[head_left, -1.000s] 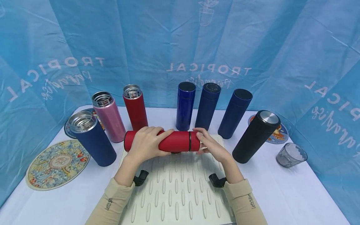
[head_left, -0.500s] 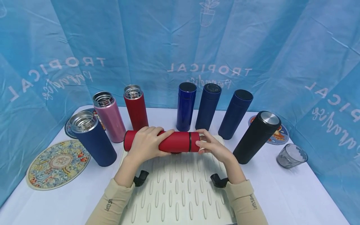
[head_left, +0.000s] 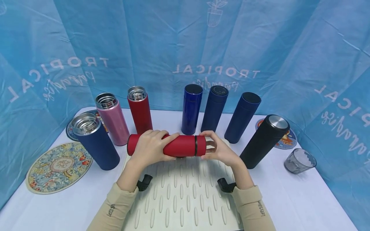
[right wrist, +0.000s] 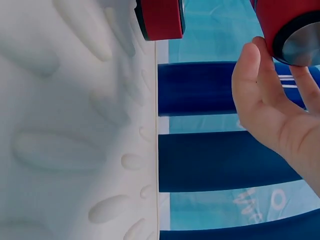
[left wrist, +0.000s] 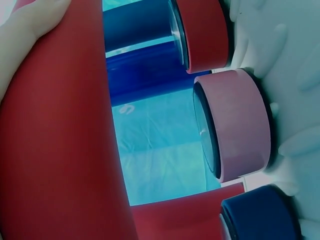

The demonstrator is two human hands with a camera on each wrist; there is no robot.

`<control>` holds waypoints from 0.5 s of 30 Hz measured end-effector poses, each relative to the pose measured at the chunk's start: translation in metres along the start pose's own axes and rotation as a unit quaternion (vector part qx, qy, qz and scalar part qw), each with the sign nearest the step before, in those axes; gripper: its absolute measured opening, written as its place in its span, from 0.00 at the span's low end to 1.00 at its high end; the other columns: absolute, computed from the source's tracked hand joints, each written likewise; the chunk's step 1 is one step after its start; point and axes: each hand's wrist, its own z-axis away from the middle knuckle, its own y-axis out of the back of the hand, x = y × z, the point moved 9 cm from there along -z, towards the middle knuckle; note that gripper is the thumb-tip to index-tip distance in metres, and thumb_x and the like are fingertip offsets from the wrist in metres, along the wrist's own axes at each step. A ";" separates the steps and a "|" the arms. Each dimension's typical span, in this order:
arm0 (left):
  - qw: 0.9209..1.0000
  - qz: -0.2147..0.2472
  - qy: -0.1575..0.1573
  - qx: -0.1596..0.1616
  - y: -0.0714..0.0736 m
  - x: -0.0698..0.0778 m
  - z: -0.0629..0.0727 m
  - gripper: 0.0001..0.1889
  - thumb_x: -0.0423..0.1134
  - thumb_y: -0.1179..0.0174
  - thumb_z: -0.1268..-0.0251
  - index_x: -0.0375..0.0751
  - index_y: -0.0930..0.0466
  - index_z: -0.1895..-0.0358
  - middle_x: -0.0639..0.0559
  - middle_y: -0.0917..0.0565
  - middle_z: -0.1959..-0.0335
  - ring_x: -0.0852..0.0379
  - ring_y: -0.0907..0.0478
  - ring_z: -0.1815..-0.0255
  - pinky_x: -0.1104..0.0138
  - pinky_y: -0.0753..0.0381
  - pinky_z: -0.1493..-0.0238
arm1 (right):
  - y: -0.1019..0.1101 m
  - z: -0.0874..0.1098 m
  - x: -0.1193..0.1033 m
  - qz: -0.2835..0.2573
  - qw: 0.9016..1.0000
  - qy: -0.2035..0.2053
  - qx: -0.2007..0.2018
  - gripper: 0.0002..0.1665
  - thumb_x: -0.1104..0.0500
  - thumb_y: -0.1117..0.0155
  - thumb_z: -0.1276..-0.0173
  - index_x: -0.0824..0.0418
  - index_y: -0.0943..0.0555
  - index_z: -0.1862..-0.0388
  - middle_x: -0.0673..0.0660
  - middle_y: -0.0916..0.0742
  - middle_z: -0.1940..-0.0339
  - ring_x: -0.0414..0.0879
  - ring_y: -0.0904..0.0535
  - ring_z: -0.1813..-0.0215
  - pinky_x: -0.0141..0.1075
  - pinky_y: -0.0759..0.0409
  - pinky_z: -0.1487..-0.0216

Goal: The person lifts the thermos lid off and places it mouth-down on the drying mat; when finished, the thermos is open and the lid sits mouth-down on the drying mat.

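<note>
While our left hand (head_left: 153, 146) grips the barrel of a red bottle (head_left: 180, 146), holding it level above the far part of a ribbed tray (head_left: 174, 223), the thumb and fingers of our right hand (head_left: 221, 150) curve about the cap (head_left: 200, 147) at its right end; whether they squeeze it or merely touch, we cannot tell. We judge the step in hand to be working that cap loose, since an open navy flask (head_left: 99, 147), pink flask (head_left: 114, 126) and red flask (head_left: 140, 114) stand at the left, and three loose lids (left wrist: 242, 125) rest on the tray. The next move would call for keeping the barrel steady and closing evenly on the cap to twist it. Around us, the white tabletop (head_left: 72, 211) also carries three blue bottles (head_left: 214, 110), a black bottle (head_left: 261, 142), a tumbler (head_left: 299, 160) and a floral mat (head_left: 39, 170). Blue curtains (head_left: 156, 38) with mirrored lettering enclose it behind and at both sides.
</note>
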 end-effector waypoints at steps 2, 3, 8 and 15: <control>1.000 -0.001 0.000 0.003 0.001 0.000 0.000 0.41 0.63 0.28 0.70 0.57 0.24 0.43 0.49 0.18 0.62 0.51 0.21 0.66 0.58 0.21 0.61 | -0.002 0.000 0.001 -0.005 1.000 -0.014 -0.008 0.49 0.73 0.32 0.51 0.54 0.45 0.34 0.58 0.40 0.34 0.61 0.33 0.41 0.45 0.21 0.52; 1.000 -0.001 -0.001 0.004 0.001 0.000 0.000 0.40 0.63 0.28 0.70 0.57 0.24 0.44 0.49 0.18 0.62 0.51 0.21 0.66 0.58 0.21 0.61 | -0.003 0.000 0.003 -0.006 1.000 -0.025 -0.017 0.51 0.70 0.31 0.49 0.52 0.48 0.32 0.58 0.42 0.33 0.62 0.33 0.40 0.46 0.22 0.51; 1.000 -0.007 -0.008 0.007 0.002 0.001 -0.001 0.39 0.63 0.29 0.69 0.57 0.24 0.44 0.49 0.19 0.63 0.51 0.21 0.66 0.59 0.22 0.61 | -0.006 0.003 0.016 -0.019 0.994 -0.102 -0.030 0.43 0.44 0.44 0.34 0.46 0.56 0.29 0.61 0.41 0.33 0.60 0.26 0.46 0.51 0.23 0.51; 1.000 -0.011 -0.012 0.012 0.002 0.003 0.000 0.39 0.63 0.29 0.69 0.57 0.24 0.44 0.49 0.19 0.63 0.51 0.21 0.67 0.59 0.22 0.62 | 0.000 0.002 0.022 -0.036 0.989 -0.141 0.028 0.31 0.40 0.58 0.29 0.61 0.42 0.38 0.61 0.20 0.55 0.49 0.17 0.67 0.47 0.21 0.58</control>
